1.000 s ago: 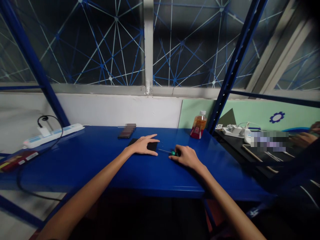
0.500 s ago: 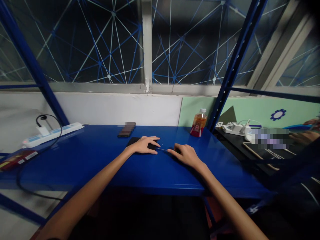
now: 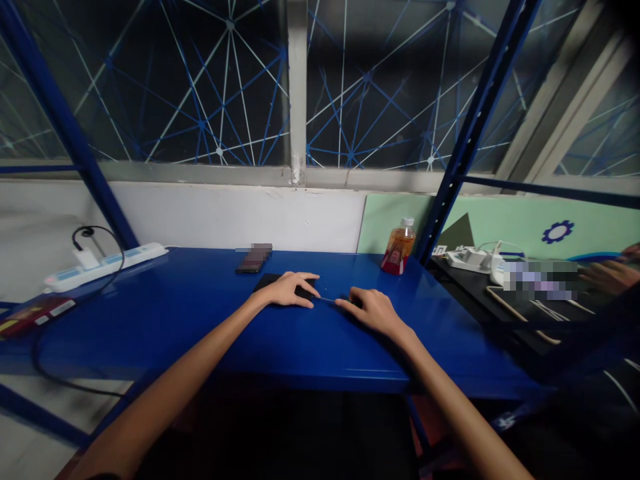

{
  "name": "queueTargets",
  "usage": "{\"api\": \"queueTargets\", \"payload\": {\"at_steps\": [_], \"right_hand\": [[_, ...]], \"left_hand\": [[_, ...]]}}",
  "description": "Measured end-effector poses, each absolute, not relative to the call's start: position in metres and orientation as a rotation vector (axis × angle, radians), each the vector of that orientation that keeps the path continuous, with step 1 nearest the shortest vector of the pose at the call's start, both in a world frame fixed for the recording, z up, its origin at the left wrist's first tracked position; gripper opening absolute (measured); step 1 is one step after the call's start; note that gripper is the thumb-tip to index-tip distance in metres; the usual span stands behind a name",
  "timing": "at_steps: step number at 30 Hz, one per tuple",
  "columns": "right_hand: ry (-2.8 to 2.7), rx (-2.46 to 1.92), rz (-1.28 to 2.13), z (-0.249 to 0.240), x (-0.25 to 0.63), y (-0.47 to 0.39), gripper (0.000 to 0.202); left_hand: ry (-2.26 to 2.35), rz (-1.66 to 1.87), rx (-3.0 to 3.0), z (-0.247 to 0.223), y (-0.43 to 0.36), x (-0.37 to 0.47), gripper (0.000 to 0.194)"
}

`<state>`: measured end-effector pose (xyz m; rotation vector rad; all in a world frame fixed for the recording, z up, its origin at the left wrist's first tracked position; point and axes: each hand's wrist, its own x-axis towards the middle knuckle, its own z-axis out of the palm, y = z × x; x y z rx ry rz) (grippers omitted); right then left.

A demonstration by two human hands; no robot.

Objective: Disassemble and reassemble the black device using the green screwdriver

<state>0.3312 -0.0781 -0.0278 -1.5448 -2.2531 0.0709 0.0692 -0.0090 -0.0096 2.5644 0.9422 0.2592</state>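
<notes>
My left hand (image 3: 290,291) lies with its fingers spread over a flat black object (image 3: 267,281) on the blue table (image 3: 300,340). Most of that object is covered by the hand, so its kind cannot be made out. To the right, my right hand (image 3: 374,311) is closed around what looks like a screwdriver (image 3: 327,300). Its thin shaft points left, and the tip is close to the left thumb and fingers at the black object's right edge. The handle is mostly hidden in the right hand. Tiny specks (image 3: 325,289) lie just beyond the shaft.
A phone-like dark slab (image 3: 254,259) lies behind the left hand. At the back right stands a bottle of amber drink (image 3: 399,247). On the left are a white power strip (image 3: 107,268), a black cable and a red box (image 3: 40,317). Blue uprights frame the table; another person's hand (image 3: 613,277) shows far right.
Both hands keep almost the same pose, with the screwdriver-like tool still between them. The view has shifted very slightly.
</notes>
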Motion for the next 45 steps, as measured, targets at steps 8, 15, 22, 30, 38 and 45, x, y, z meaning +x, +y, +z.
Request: {"api": "queueTargets", "payload": {"at_steps": [8,15,22,30,38,45], "right_hand": [[-2.273,-1.533,0.064,-0.029,0.330,-0.078,0.047],[-2.347,-1.466,-0.023,-0.029,0.332,-0.078,0.041],[-2.343,-1.450,-0.025,-0.029,0.335,-0.074,0.030],[-2.374,-1.533,-0.102,-0.029,0.334,-0.075,0.024],[-2.299,-1.535,-0.158,-0.024,0.338,-0.077,0.029],[-2.292,-1.547,-0.192,-0.023,0.339,-0.077,0.027]], "left_hand": [[0.929,0.270,2.542,-0.011,-0.007,0.068,0.036],[0.921,0.286,2.540,-0.013,-0.006,0.068,0.035],[0.920,0.272,2.554,-0.014,-0.004,0.068,0.037],[0.923,0.272,2.555,-0.015,-0.004,0.068,0.035],[0.891,0.332,2.381,-0.009,-0.003,0.067,0.036],[0.913,0.473,2.256,-0.015,0.004,0.068,0.036]]}}
